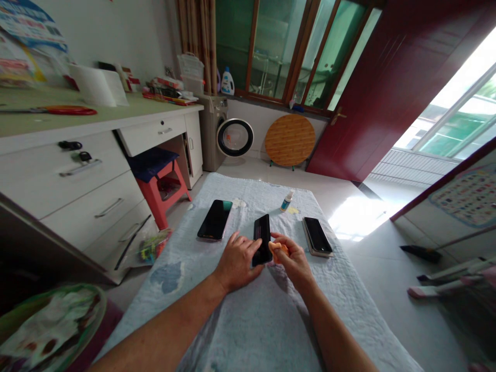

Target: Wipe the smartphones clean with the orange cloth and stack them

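Note:
A black smartphone is tilted up on its edge in front of me. My left hand steadies it, with the thumb low by its bottom edge and a fingertip against the dark screen. Bunched in my right hand is a small orange cloth, pressed at the phone's right edge; part of the cloth is hidden by my fingers. To the left lies a larger black smartphone. On the right, another phone rests on a pale case or second device. A small spray bottle stands beyond the middle phone.
A light blue cloth covers the table under everything. Left are a white drawer desk, a pink stool and a full bin. Behind stand a washing machine with its door swung out and a round wooden tabletop.

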{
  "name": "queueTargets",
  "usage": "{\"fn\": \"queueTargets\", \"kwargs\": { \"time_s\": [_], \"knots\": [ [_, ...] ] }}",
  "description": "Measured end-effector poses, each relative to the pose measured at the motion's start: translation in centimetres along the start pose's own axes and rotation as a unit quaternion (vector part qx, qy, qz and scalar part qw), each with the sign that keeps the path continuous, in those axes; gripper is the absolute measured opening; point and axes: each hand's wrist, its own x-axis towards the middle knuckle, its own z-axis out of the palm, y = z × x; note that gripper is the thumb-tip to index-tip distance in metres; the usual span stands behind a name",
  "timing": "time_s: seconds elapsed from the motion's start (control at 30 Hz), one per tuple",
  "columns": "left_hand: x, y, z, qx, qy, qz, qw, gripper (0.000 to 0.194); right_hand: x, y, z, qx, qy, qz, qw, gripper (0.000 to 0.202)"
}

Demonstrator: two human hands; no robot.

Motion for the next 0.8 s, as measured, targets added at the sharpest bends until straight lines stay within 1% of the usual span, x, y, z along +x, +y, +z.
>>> {"fn": "queueTargets", "kwargs": {
  "time_s": [0.17,0.3,0.37,0.47,0.53,0.6,0.67,0.8],
  "knots": [
    [0.1,0.9,-0.2,0.02,0.016,-0.013,1.0,0.038,0.0,-0.1,0.0,-0.009,-0.022,-0.02,1.0,0.027],
    [0.1,1.2,0.0,0.011,-0.008,-0.035,0.999,0.027,0.0,-0.3,0.0,0.0,-0.036,-0.032,0.999,0.024],
    [0.1,1.1,0.1,0.001,-0.014,-0.041,0.999,0.033,0.0,-0.3,-0.1,0.01,-0.04,-0.034,0.999,0.022],
    [0.0,0.9,0.2,-0.014,-0.009,-0.044,0.999,0.051,-0.1,-0.2,-0.1,0.017,-0.045,-0.028,0.998,0.021],
    [-0.1,0.8,0.3,-0.02,-0.004,-0.047,0.999,0.058,-0.2,0.0,0.1,0.017,-0.05,-0.021,0.998,0.022],
    [-0.1,0.7,0.4,-0.025,0.006,-0.054,0.998,0.059,-0.3,0.3,0.4,0.013,-0.061,-0.014,0.998,0.023],
    [-0.1,0.5,0.5,-0.039,0.028,-0.067,0.997,0.058,-0.3,0.6,0.6,0.001,-0.067,-0.012,0.998,0.022],
    [0.1,0.3,0.5,-0.102,0.07,-0.128,0.984,0.059,-0.3,1.2,0.9,-0.039,-0.065,-0.023,0.997,0.017]
  ]
}}
